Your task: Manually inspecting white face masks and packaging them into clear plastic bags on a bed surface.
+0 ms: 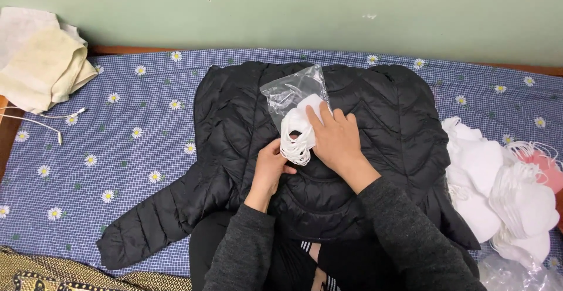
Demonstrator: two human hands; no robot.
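A black quilted jacket (234,127) lies spread over a blue checked sheet with daisies (129,132). On it rests a clear plastic bag (288,90) with a stack of white face masks (299,128) partly inside its mouth. My right hand (335,138) lies flat over the masks, pressing on them. My left hand (271,166) pinches the lower edge of the stack by its ear loops, at the bag's opening. Both forearms are in dark grey sleeves.
A heap of loose white masks (498,191) with one pink mask (548,171) sits at the right. Folded cream cloths (44,62) and white cables (41,118) lie at the far left. A green wall (293,9) backs the bed. Crumpled clear plastic (516,273) is at bottom right.
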